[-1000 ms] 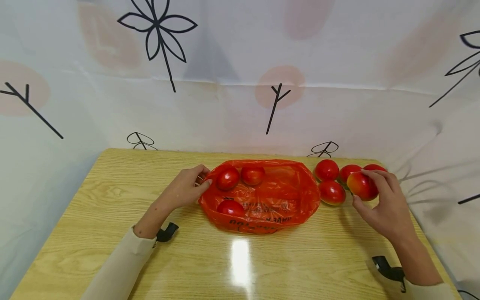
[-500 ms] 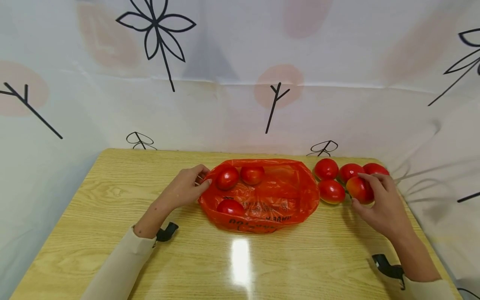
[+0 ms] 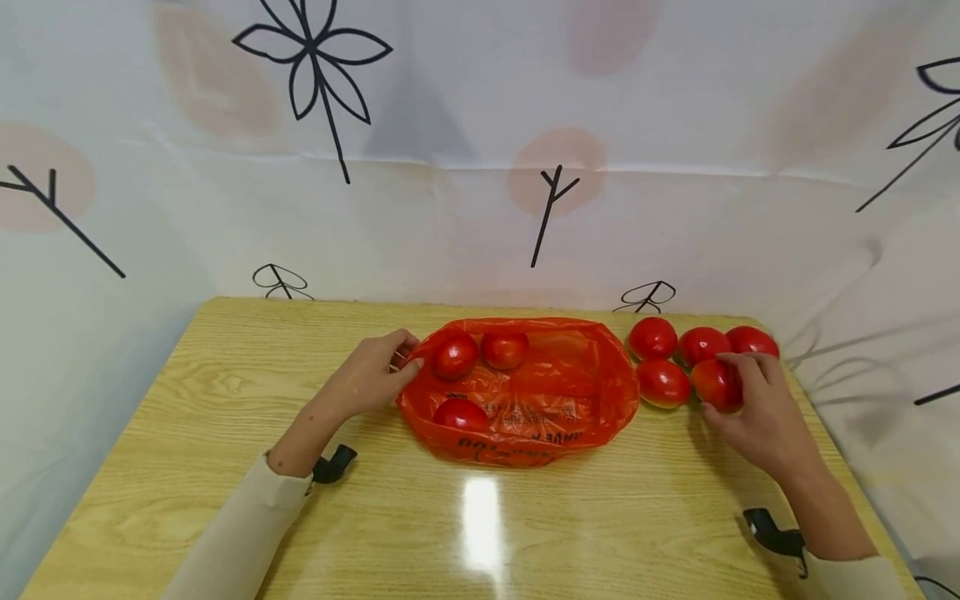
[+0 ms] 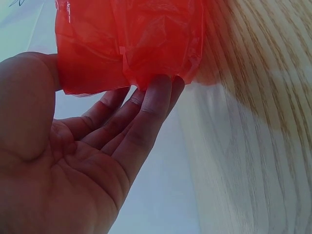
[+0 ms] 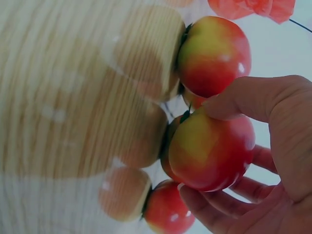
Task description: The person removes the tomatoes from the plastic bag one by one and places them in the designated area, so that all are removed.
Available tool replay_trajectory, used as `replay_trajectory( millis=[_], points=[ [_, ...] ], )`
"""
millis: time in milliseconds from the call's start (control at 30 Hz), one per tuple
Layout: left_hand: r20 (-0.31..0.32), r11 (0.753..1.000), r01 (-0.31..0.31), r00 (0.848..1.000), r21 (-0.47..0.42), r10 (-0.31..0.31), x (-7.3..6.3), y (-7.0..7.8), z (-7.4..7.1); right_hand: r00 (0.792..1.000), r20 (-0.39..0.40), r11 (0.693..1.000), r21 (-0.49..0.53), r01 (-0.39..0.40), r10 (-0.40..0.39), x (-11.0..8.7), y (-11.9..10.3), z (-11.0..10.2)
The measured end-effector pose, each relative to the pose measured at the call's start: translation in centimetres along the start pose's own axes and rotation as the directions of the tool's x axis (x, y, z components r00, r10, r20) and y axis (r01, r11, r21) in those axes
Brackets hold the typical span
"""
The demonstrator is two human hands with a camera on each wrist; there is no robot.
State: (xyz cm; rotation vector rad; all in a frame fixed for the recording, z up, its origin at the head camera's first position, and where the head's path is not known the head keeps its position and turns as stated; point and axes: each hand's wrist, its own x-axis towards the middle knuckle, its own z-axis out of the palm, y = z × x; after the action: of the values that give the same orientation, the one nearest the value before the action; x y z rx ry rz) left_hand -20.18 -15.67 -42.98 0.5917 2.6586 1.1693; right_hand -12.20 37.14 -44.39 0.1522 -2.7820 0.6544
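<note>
My left hand (image 3: pixel 372 375) pinches the left rim of a red plastic bag (image 3: pixel 551 383), its thumb inside the rim and its fingers outside. In the left wrist view those fingers (image 4: pixel 146 109) lie against the bag's thin side. Three glossy red tomatoes (image 3: pixel 455 358) sit inside the bag. At the right of the table, my right hand (image 3: pixel 765 425) holds a red tomato (image 5: pixel 209 151) with a yellow patch, thumb on one side and fingers curled round the other. It sits low, right at the tabletop, among several similar tomatoes (image 3: pixel 663 383).
The wooden table (image 3: pixel 360 533) has a glossy top that mirrors the tomatoes. A pale patterned cloth (image 3: pixel 450 233) stands behind it and along both sides. Black wrist mounts (image 3: pixel 776 533) hang at both cuffs. The loose tomatoes lie close to the bag's right side.
My right hand has brought its tomato slightly down and to the left, in among the others, uncovering more of the tomato behind it. The left hand and the bag have stayed put.
</note>
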Motion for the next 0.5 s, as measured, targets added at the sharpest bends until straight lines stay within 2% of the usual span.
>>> replay_trajectory(
  millis=[500],
  points=[
    [-0.001, 1.0, -0.003, 1.0, -0.002, 0.003, -0.04, 0.07, -0.03, 1.0, 0.007, 1.0, -0.017, 0.012, -0.012, -0.09, 0.51, 0.39]
  ],
)
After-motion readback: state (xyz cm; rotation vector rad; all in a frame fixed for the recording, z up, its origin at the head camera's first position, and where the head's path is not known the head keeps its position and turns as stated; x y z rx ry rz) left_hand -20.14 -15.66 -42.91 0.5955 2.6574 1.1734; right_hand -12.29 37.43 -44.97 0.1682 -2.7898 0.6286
